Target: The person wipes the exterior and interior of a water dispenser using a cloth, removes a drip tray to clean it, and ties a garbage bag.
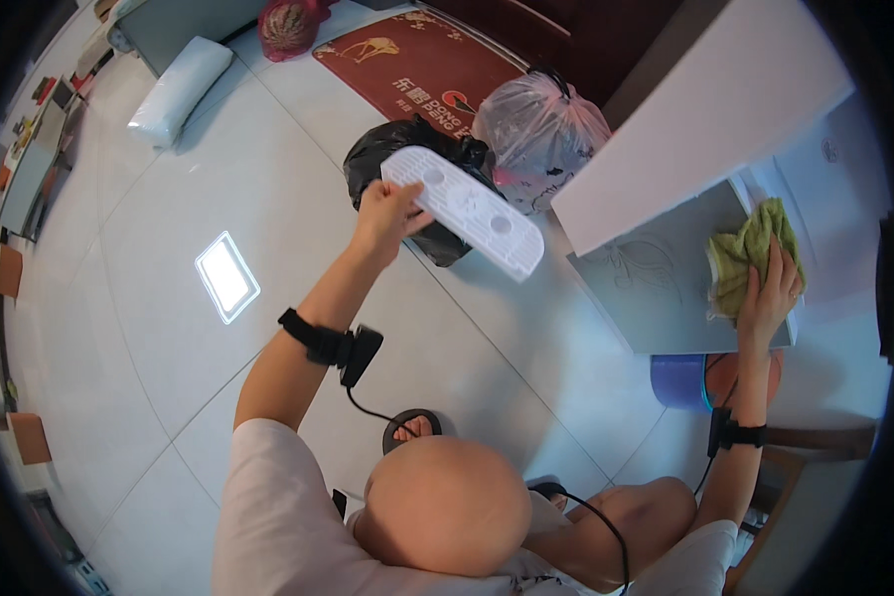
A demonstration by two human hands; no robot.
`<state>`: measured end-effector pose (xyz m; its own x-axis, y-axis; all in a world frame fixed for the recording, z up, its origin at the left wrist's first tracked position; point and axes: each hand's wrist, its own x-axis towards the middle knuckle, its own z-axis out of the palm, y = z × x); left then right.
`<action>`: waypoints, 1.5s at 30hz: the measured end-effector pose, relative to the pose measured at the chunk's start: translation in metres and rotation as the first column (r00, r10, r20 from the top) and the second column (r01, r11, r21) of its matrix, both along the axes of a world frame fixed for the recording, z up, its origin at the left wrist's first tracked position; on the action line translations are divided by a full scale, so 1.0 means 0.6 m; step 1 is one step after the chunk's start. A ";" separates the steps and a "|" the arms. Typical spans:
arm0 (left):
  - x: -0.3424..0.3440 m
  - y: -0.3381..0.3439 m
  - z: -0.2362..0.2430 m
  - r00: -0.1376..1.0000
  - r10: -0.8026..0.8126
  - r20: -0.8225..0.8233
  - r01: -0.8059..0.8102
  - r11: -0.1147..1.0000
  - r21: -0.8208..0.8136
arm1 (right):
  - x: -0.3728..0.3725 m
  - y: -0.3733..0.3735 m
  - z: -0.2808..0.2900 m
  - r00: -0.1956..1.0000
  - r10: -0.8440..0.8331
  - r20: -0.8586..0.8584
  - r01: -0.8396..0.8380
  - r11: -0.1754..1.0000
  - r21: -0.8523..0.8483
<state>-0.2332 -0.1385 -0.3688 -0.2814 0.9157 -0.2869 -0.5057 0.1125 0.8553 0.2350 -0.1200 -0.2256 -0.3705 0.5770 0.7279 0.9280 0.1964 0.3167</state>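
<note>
1. Roughly at 11 o'clock from the middle of the view, the left hand (389,214) has its fingers clamped on one edge of a white slotted plate (467,214).
2. The plate is at 12 o'clock, raised above the floor (278,189) and slanting down toward 1 o'clock; it partly covers a black bag (372,157) at 11.
3. At 3 o'clock, the right hand (765,303) lies over a green cloth (735,253), its fingers pressed on the fabric; whether they grip it, I cannot tell.
4. The cloth sits at one end of a grey patterned panel (636,273) on a white unit (705,129), which stretches between 1 and 3 o'clock.
5. A clear bag (541,129) stands at 1 o'clock, near a red mat (368,62) at 12.
6. Just beyond the panel, toward 4 o'clock, is a blue bucket (677,383).
</note>
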 end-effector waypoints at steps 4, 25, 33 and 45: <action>0.064 -0.060 -0.064 0.996 -0.085 0.026 0.088 0.990 -0.114 | 0.010 -0.023 0.013 0.998 -0.051 -0.037 0.050 0.998 -0.043; 0.223 -0.136 -0.266 0.945 -0.326 -0.023 0.287 0.862 -0.418 | 0.002 -0.024 0.013 0.988 -0.103 -0.114 0.095 0.993 -0.076; 0.246 -0.135 -0.300 0.927 -0.369 -0.065 0.299 0.833 -0.465 | -0.011 0.041 0.152 0.971 0.137 -0.198 -0.064 0.940 0.336; 0.262 -0.139 -0.331 0.911 -0.372 -0.178 0.241 0.831 -0.502 | -0.044 0.030 0.115 0.991 -0.041 -0.131 0.022 0.990 -0.141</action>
